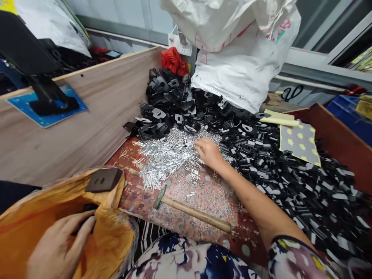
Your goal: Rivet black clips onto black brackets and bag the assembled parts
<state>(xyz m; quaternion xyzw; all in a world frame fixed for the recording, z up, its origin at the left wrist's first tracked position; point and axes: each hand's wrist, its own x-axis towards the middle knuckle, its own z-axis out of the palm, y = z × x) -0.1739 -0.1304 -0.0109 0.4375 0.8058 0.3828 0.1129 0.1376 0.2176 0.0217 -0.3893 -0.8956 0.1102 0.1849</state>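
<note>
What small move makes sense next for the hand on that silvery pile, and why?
Probably pinch up a few pins: the right hand rests fingers-down on the heap of small metal pins, nothing visibly held yet, while the left hand is on the orange bag.

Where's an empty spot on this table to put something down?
Best spot: the bare speckled table between the hammer and the silver pins, left of the right forearm. A thin strip runs in front of the hammer. Black clips crowd the back and right; the orange bag covers the left corner.
</note>
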